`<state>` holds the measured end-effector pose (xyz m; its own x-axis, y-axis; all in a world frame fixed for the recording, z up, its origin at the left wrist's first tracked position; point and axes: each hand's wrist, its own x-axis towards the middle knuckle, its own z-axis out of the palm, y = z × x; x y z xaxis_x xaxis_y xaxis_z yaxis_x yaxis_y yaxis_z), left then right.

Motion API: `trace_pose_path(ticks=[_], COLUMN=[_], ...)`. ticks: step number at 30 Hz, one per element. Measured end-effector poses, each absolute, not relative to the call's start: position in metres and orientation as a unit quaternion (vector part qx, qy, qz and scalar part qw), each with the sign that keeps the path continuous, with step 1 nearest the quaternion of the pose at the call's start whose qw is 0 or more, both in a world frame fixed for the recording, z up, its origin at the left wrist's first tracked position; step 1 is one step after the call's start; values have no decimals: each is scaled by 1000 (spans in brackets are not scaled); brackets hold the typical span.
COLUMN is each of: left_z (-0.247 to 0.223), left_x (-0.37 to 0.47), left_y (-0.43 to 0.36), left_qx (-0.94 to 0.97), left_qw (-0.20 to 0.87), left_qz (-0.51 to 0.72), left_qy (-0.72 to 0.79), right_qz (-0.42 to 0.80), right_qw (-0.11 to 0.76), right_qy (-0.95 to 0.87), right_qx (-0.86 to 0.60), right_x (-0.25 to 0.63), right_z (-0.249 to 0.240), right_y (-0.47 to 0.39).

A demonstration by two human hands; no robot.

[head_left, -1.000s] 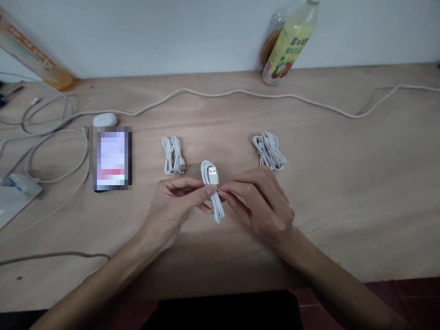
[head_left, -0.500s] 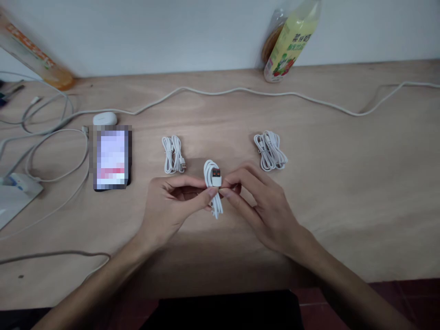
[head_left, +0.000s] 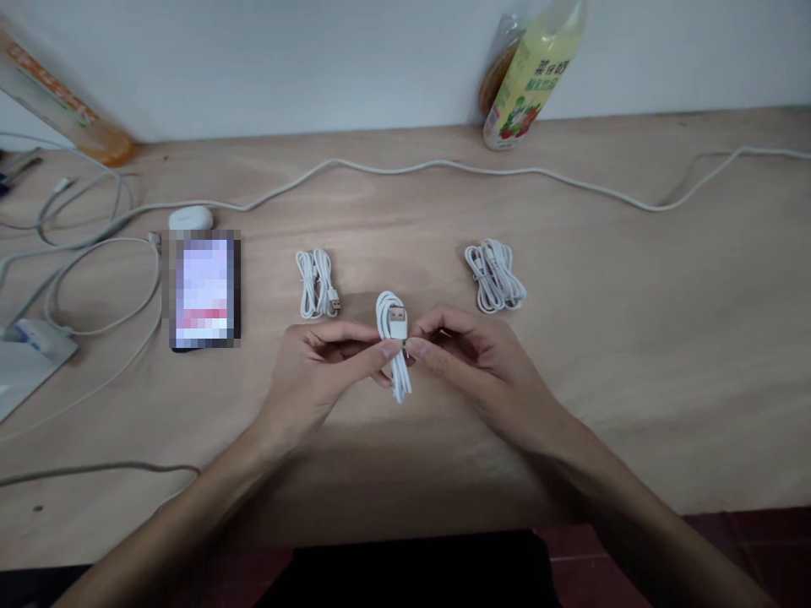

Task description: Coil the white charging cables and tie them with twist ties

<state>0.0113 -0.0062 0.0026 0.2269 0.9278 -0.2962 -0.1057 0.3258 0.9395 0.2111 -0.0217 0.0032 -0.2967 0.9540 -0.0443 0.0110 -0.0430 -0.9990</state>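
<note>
A coiled white USB cable [head_left: 399, 378] is held upright above the table, its USB plug [head_left: 397, 323] pointing up in front of the loops. My left hand [head_left: 313, 367] is closed on the bundle, thumb across its middle and fingers behind. From the other side, my right hand [head_left: 485, 363] pinches a thin twist tie [head_left: 405, 345] at the bundle's waist; only a small piece of the tie shows between the thumbs. Beyond the hands lie two more coiled white cables, the left bundle [head_left: 308, 287] with its plug facing right and the right bundle [head_left: 496, 277].
A phone [head_left: 236, 287] and a white earbud case [head_left: 191, 218] lie left. Loose cables and a white power strip [head_left: 38, 346] occupy the far left. A long white cord [head_left: 393, 171] crosses the back, near a yellow bottle [head_left: 532, 80] and an orange-labelled bottle [head_left: 69, 101].
My right thumb and fingers have shifted slightly at the bundle's middle, the thumb now lying straighter toward the tie. The plug has tilted a little; the left hand keeps its hold.
</note>
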Motion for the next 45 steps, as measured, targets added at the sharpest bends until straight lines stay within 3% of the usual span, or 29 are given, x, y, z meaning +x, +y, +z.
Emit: trace_pose_path(ticks=[12,26,38,45], left_z=[2,-2,-8,-6], left_x=[15,12,11,14], left_y=[-6,-6,-7,-9], left_qx=[386,429,427,398], left_qw=[711,693,709,711], left_qz=[382,378,378,377], left_qy=[447,438,415,441], right_qz=[625,649,712,630], right_qw=[417,413,428,480], right_qy=[-502,-407,-325,-376], right_qx=[-429,-492,-452,-481], right_x=[211,209,203,199], right_z=[2,-5,-13,-14], right_y=[-20,-22,-24,-25])
